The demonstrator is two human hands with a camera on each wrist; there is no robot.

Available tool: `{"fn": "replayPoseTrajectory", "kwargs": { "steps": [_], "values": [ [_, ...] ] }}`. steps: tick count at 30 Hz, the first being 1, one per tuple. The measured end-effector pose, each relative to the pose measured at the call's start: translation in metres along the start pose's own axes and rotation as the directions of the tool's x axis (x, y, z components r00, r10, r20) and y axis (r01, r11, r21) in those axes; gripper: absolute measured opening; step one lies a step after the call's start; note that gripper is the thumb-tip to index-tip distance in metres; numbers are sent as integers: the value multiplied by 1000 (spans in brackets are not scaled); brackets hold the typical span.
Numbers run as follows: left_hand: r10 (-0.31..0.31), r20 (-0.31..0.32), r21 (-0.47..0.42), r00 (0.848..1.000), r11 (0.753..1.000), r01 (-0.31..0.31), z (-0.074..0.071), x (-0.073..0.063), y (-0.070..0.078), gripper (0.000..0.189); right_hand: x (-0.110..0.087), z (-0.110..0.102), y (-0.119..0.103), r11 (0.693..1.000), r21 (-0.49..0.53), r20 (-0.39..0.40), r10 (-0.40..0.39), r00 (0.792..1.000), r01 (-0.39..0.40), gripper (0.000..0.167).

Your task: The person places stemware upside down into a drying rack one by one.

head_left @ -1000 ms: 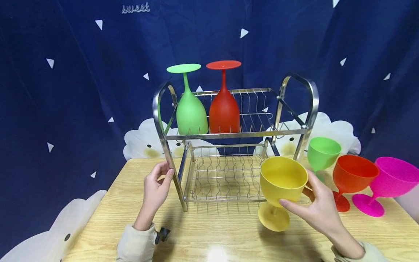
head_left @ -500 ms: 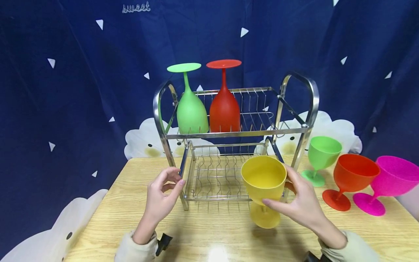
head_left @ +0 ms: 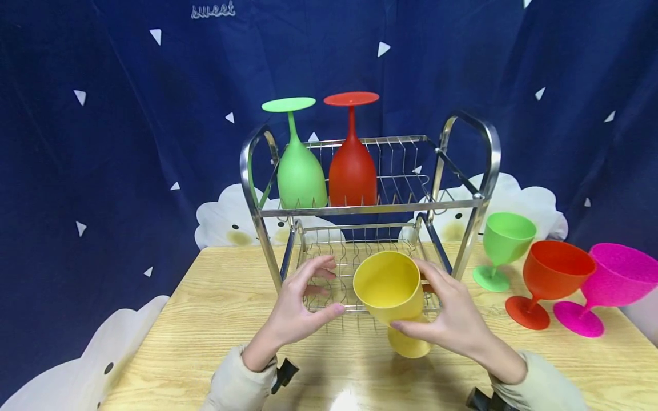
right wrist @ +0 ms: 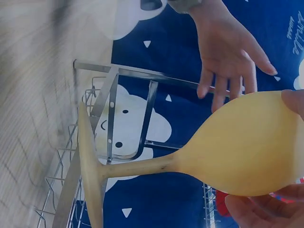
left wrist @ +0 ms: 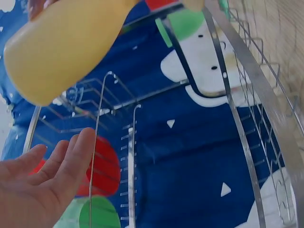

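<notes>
A yellow plastic goblet [head_left: 388, 285] tilts to the left in front of the rack's lower tier, its bowl facing up and toward me. My right hand [head_left: 452, 311] grips the bowl from the right, thumb in front and fingers behind. In the right wrist view, the whole stem and foot of the goblet [right wrist: 137, 168] show below the bowl. My left hand [head_left: 303, 305] is just left of the bowl, apart from it, with fingers spread and nothing held. The left wrist view shows the goblet [left wrist: 66, 47] above the open left hand [left wrist: 52, 180].
A two-tier metal dish rack [head_left: 370, 210] stands on the wooden table [head_left: 205, 319]. Its upper tier bears an upside-down green goblet [head_left: 301, 171] and red goblet [head_left: 352, 171]. At right stand upright green [head_left: 509, 237], red [head_left: 557, 271] and pink goblets [head_left: 622, 277].
My right hand has brought the yellow goblet leftward and its bowl has tipped to the left. My left hand has left the rack's leg and moved right toward the goblet, fingers spreading.
</notes>
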State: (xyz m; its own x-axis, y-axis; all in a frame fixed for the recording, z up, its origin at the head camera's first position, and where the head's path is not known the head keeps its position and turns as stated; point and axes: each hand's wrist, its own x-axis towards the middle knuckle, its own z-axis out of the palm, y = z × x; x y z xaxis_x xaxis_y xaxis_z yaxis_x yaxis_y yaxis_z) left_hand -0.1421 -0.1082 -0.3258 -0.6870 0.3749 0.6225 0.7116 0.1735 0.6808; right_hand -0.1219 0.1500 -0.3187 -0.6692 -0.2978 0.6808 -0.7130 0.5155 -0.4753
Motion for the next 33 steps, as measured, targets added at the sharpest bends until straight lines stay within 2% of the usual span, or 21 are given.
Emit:
{"fn": "replayPoseTrajectory", "kwargs": {
  "steps": [4,8,11,15,20,23,28,33],
  "values": [
    [-26,90,-33,996,999,29,9,5,-2,73,2,3,-1,998,-28,25,-60,998,61,84],
    [-15,150,-48,989,999,23,15,9,-2,81,2,5,-3,994,-26,70,-104,992,106,86],
    [-17,183,17,983,1000,15,17,11,0,88,2,7,-4,992,-36,106,-120,987,124,85],
    [-40,230,138,972,990,8,18,13,5,95,2,10,-4,979,-106,131,-160,978,174,84],
    [-34,277,174,960,985,-15,22,14,8,98,2,15,-5,956,-181,166,-203,965,232,83],
    [-30,283,203,959,979,-29,24,13,8,95,3,16,-6,949,-210,187,-199,962,237,82],
    [-2,262,245,965,967,-65,25,13,5,88,3,17,-7,939,-236,196,-204,959,248,81],
    [3,211,210,978,977,-48,24,13,2,82,3,12,-4,950,-207,175,-200,964,235,84]
  ]
}}
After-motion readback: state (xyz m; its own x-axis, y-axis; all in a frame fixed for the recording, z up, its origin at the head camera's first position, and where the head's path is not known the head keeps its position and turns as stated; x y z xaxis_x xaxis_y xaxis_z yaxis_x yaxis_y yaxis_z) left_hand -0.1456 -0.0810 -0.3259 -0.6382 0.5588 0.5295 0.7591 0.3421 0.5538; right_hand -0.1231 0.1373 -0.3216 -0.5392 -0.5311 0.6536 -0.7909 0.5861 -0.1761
